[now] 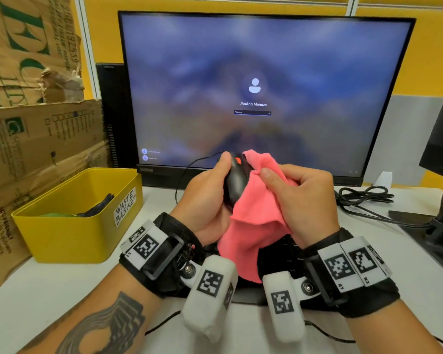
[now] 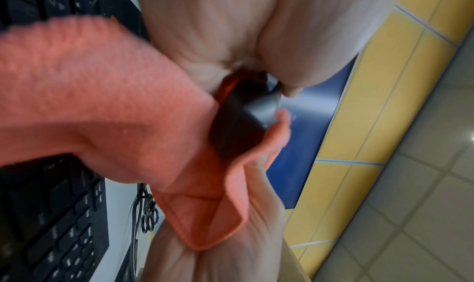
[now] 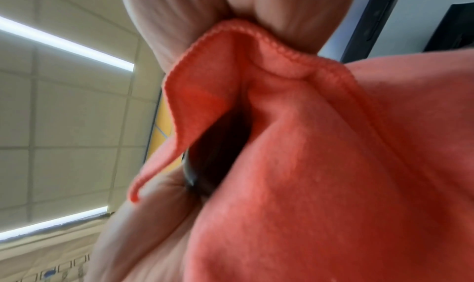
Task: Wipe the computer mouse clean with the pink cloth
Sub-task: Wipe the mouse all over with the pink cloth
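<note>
Lifted in front of the monitor, the left hand curls around the black plastic computer mouse, whose right side is hidden under the pink microfibre cloth that the right hand pinches against it, fingertips buried in folds.

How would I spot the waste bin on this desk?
Start at the big lit monitor, then look left and down to the white desk. The yellow rectangular plastic bin sits beside brown cardboard boxes, alone in bearing a handwritten "WASTE BASKET" label.
</note>
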The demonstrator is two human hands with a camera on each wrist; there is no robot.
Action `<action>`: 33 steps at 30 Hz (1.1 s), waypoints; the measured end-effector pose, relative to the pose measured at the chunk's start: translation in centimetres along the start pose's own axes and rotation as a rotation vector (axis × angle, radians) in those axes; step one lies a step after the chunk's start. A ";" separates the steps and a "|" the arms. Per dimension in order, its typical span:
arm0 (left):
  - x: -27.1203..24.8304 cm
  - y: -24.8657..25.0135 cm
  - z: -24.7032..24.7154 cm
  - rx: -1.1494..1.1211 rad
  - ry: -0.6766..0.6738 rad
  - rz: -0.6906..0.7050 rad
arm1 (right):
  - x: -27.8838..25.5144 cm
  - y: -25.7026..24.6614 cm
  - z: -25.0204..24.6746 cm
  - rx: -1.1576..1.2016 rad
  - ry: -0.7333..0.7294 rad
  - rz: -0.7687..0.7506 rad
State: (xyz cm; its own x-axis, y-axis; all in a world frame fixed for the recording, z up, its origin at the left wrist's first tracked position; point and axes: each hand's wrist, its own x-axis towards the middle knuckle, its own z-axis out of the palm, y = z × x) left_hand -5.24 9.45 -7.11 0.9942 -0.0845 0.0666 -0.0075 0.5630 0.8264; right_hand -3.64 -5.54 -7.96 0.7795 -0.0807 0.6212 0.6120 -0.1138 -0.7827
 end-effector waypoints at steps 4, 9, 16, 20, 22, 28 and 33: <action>0.5 -0.1 -0.6 -0.043 0.034 0.011 | 0.4 0.2 -0.3 0.053 0.002 0.026; 0.4 -0.1 -0.4 -0.053 0.065 0.014 | 0.5 0.4 -0.6 0.029 -0.010 0.107; 0.4 0.2 -0.8 -0.004 -0.027 0.028 | 0.9 0.9 -0.2 -0.240 -0.133 0.128; 0.6 0.5 -1.3 -0.009 -0.074 0.080 | 1.4 1.3 0.0 -0.221 -0.278 0.247; 0.8 0.7 -1.6 -0.034 -0.046 0.085 | 1.6 0.8 -0.1 -0.227 -0.297 0.203; 1.1 2.6 -3.0 -0.122 0.061 0.073 | 2.2 -1.1 -0.9 -0.075 -0.203 0.152; 0.3 3.8 -4.3 -0.165 0.068 0.034 | 2.6 -3.4 -1.5 0.098 -0.276 0.194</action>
State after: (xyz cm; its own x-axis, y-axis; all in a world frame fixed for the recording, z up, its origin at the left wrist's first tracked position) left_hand -4.53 15.12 -6.31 0.9987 -0.0102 0.0503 -0.0292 0.6920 0.7213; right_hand -3.87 -6.88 -3.63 0.8812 0.1805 0.4369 0.4483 -0.0262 -0.8935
